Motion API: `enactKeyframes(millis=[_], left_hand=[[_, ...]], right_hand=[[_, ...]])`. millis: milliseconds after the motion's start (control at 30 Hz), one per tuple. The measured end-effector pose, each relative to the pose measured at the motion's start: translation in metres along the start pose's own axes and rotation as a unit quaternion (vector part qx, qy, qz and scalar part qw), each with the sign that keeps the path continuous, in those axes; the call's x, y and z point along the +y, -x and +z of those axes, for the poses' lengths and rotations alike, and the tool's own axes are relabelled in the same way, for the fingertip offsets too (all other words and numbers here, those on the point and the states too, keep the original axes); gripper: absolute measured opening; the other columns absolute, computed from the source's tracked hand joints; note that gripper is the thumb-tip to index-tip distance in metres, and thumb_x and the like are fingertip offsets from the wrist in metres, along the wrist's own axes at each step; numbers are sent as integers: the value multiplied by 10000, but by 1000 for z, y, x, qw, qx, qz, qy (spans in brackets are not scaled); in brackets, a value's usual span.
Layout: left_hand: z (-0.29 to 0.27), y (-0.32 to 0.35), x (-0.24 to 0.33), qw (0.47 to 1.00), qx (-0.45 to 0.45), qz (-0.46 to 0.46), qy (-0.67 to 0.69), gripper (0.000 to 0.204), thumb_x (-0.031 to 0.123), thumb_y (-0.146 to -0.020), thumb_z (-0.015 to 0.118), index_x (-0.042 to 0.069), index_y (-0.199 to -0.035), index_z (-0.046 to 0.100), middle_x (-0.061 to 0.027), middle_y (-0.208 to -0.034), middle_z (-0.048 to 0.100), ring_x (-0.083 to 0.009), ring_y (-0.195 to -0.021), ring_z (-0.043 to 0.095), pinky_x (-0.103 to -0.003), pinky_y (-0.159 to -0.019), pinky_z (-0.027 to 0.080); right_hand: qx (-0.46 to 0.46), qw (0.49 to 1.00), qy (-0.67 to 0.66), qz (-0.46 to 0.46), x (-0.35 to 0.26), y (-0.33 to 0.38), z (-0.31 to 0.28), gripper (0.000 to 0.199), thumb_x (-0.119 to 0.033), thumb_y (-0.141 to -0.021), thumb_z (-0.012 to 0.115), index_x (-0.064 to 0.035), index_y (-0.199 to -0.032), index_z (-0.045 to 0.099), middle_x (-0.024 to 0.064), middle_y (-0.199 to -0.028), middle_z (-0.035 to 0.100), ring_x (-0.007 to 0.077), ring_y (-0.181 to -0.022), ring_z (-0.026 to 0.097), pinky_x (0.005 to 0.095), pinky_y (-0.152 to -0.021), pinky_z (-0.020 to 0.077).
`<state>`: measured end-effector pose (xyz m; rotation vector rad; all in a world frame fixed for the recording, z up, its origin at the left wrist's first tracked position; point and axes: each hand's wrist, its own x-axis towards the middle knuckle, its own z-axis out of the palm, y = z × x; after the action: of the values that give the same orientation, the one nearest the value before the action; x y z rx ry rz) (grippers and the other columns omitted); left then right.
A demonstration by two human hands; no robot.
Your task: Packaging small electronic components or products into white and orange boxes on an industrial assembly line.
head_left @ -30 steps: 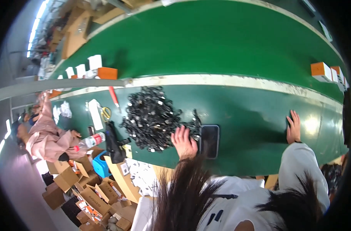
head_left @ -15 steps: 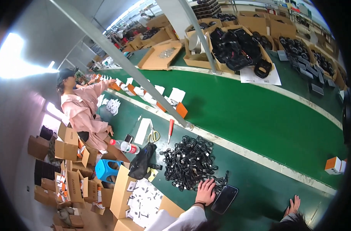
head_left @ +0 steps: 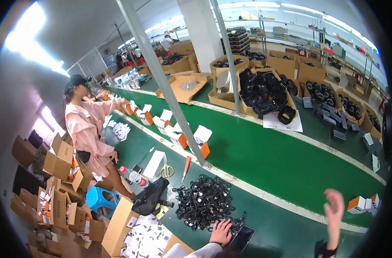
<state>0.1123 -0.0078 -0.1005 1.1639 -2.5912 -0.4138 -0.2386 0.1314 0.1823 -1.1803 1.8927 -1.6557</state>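
— Where are the hands?
— Left hand (head_left: 221,232) lies flat, grip released, at the 6 o'clock edge of the black cable heap (head_left: 204,201) on the green desk (head_left: 264,159), just beside a dark phone (head_left: 241,238). Right hand (head_left: 334,211) is lifted, fingers spread, holding nothing.
— And the boxes?
— At 7 o'clock, a cardboard box (head_left: 122,228) of small white packets (head_left: 146,236). At 1 o'clock, cartons (head_left: 264,92) of black gear.

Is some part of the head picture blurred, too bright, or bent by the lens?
Head view: the raised right hand is motion-blurred; the ceiling light at upper left glares white; the grey post and green belt bend toward the rim; the corners are black.
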Motion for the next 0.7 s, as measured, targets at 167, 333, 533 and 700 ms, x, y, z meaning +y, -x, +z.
enactKeyframes(millis=[167, 333, 533, 700], left_hand=[[-3, -8, 1, 1000, 3, 15, 21, 462, 243, -761, 551, 124, -1206, 509, -55, -1341, 432, -257, -1279, 348, -503, -1074, 201], [-9, -21, 0, 1000, 30, -7, 7, 435, 231, -767, 538, 129, -1190, 515, -28, -1349, 428, -231, -1284, 343, -481, -1089, 197], [-6, -21, -2, 999, 30, 7, 38, 445, 235, -754, 548, 127, -1184, 516, -43, -1338, 448, -239, -1271, 368, -485, -1090, 200], [-14, -4, 2, 999, 36, 31, -3, 353, 216, -862, 491, 76, -1181, 546, -104, -1313, 480, -328, -1164, 441, -488, -1002, 298]], right_hand=[[44, 912, -10, -409, -195, -37, 31, 604, -244, -718, 685, -47, -1231, 434, 130, -1128, 512, 259, -1070, 476, 389, -883, 394], [31, 929, -45, -365, -184, -65, 36, 568, -216, -724, 673, -48, -1215, 443, 123, -1111, 516, 247, -1030, 483, 374, -854, 398], [19, 912, -85, -402, -188, -98, 63, 514, -174, -733, 657, -50, -1190, 456, 114, -1086, 521, 230, -972, 492, 353, -811, 405], [44, 861, -67, -502, -208, -119, 42, 472, -139, -740, 643, -52, -1169, 467, 107, -1065, 526, 216, -922, 500, 335, -775, 411]])
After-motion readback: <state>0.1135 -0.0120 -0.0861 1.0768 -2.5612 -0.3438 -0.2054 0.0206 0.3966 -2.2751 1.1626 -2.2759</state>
